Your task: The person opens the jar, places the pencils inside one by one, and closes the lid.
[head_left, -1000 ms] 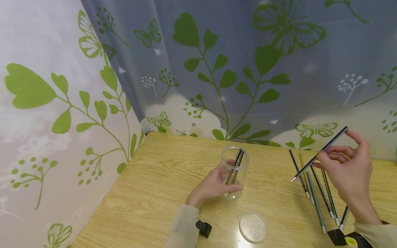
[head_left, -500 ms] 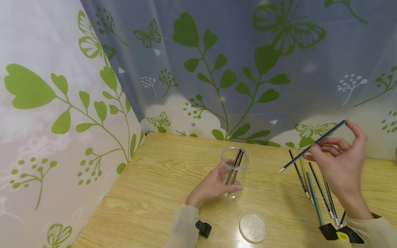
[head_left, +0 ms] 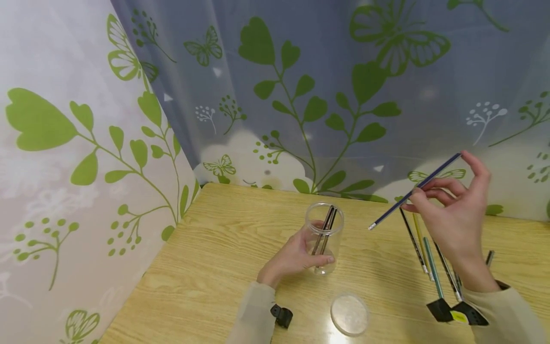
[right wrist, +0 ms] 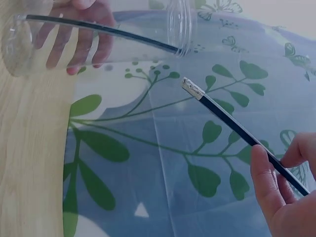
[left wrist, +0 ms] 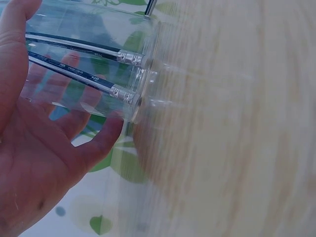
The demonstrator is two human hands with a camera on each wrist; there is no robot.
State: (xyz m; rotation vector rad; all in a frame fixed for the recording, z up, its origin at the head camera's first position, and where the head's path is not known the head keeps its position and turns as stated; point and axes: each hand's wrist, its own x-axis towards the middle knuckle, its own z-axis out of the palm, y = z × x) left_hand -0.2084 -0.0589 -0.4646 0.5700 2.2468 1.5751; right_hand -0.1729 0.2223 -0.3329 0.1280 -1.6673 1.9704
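A clear, open-topped jar point(head_left: 338, 243) stands on the table, and my left hand point(head_left: 296, 253) grips it round the side. Two dark pencils point(left wrist: 81, 74) lean inside it, eraser ends at the bottom, as the left wrist view shows. My right hand point(head_left: 455, 210) pinches a dark blue pencil point(head_left: 434, 174) above the table, right of the jar. This pencil slants, its white eraser end point(right wrist: 191, 88) low and towards the jar; a fingertip touches its upper end. In the right wrist view that eraser end is apart from the jar's rim point(right wrist: 180, 27).
Several loose pencils lie under and beside the right hand, among them a yellow one point(head_left: 420, 234) and a green one point(head_left: 433, 267). A round clear lid point(head_left: 350, 315) lies in front of the jar. Behind the wooden table point(head_left: 206, 239) hangs a patterned curtain point(head_left: 275, 110).
My right hand has moved left and slightly up with the blue pencil, bringing its eraser end nearer the jar. The left hand and jar have stayed in place.
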